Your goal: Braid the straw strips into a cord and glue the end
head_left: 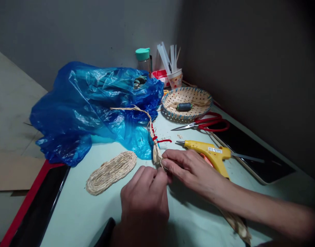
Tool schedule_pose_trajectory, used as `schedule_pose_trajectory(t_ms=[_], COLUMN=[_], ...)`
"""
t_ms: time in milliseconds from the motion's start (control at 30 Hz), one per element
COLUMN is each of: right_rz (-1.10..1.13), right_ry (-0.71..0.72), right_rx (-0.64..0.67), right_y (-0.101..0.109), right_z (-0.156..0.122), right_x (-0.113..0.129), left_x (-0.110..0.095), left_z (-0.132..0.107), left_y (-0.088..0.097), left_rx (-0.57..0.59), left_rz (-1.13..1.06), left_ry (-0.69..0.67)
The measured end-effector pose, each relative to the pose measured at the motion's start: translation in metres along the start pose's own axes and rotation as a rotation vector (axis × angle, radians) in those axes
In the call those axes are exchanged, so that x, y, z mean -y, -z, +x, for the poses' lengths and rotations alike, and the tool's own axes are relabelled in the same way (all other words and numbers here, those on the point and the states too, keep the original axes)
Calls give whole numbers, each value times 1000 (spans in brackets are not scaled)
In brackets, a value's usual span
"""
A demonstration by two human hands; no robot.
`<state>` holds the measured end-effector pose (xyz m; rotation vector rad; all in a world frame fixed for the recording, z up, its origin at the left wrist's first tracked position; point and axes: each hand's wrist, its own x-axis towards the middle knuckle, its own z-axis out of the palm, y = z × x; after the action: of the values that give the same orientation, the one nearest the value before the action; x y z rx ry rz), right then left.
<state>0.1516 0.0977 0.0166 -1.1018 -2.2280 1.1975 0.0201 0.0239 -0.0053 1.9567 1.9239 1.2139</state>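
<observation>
Glossy blue plastic bag (pixel 90 103); rough, matt woven straw mat (pixel 111 172).

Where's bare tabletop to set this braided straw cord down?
Bare pale green tabletop lies in front of the oval woven straw mat, left of the left hand. Another patch lies between the right forearm and black tray. Crowded around the yellow glue gun and red scissors.
</observation>
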Motion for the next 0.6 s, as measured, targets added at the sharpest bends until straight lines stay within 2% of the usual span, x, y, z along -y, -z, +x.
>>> schedule_pose_trajectory(t_ms=[100,167,300,400,467,500,600], right_rz=[144,286,585,604,549,506,310], right_ry=[-6,-50,-144,-147,-126,-107,-46], right_rx=[6,51,148,159,145,131,50], right_y=[-1,-4,-9,-10,-10,-9,-7], right_z=[-1,-1,-1,0,0,0,0], right_x=[-1,-2,-5,-8,-9,-9,-8], left_x=[-4,-7,-11,-7,-3,-2,-3], left_z=[-5,-7,-7,-4,1,3,14], left_y=[-7,-11,-10,-3,4,7,14], left_rx=[-146,-192,-183,-100,17,77,237], left_rz=[192,279,332,394,308,206,-218], left_ry=[-85,-146,-261,-308,-233,-145,280])
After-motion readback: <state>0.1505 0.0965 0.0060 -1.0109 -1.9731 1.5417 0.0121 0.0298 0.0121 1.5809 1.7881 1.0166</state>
